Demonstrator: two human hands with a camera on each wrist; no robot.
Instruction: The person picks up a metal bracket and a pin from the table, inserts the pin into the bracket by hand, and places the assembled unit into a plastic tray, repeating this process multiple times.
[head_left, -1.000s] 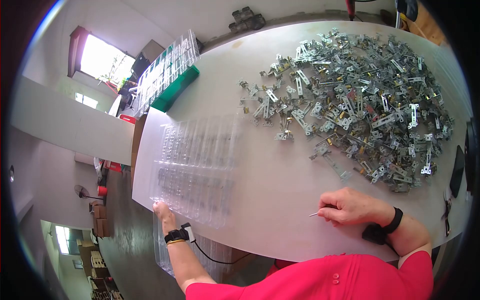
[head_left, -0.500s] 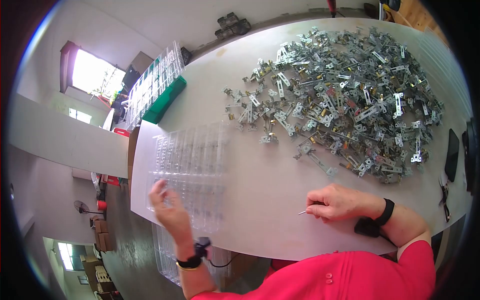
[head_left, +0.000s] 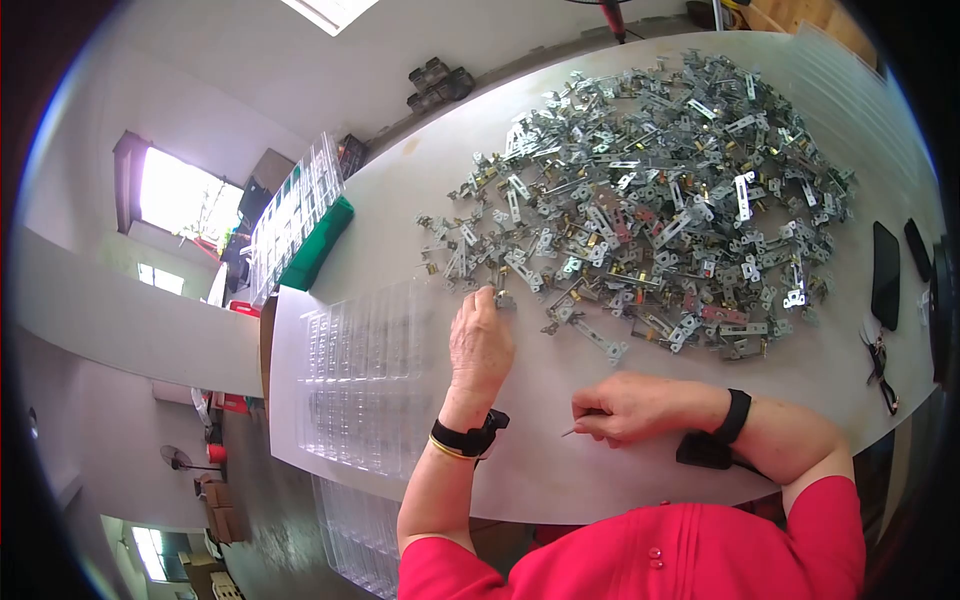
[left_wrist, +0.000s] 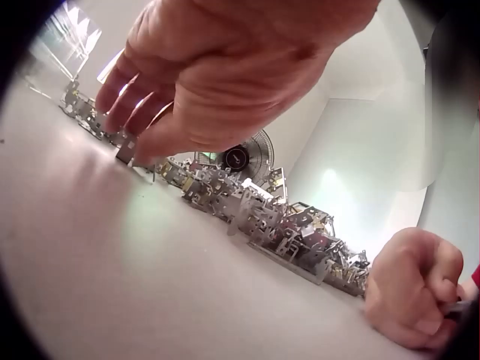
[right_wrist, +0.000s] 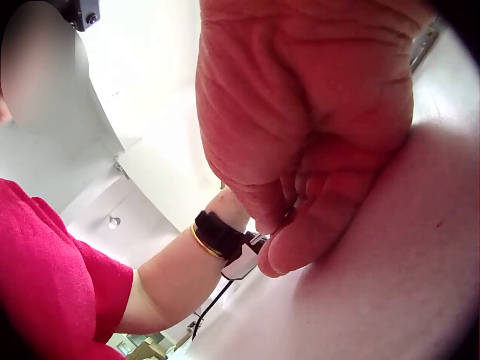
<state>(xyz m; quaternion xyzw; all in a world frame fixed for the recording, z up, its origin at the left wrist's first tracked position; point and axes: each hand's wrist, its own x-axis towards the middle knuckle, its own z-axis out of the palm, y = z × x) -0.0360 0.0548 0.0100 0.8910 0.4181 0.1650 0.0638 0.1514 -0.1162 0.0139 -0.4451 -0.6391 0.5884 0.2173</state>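
In the head view my left hand (head_left: 480,345) reaches to the near left edge of a heap of metal brackets (head_left: 650,220). Its fingertips are right at a small metal bracket (head_left: 504,300). The left wrist view has this metal part (left_wrist: 126,152) standing close by the thumb and fingertips; I cannot tell whether they pinch it. My right hand (head_left: 630,405) rests low over the table, its fingers curled around a tool with a thin metal shaft (head_left: 568,433). Most of that tool is hidden in the fist.
Clear plastic trays (head_left: 365,375) with ribbed compartments lie at the table's left. Behind them stands a green box (head_left: 318,243) with more clear trays on it. A black phone (head_left: 885,275) and cutters (head_left: 878,375) lie at the right. A black device (head_left: 704,451) sits under the right forearm.
The left hand has let go of the clear tray's near corner, lifted and moved right and forward to the heap's edge. The right hand keeps its hold on the tool. The head view has shifted.
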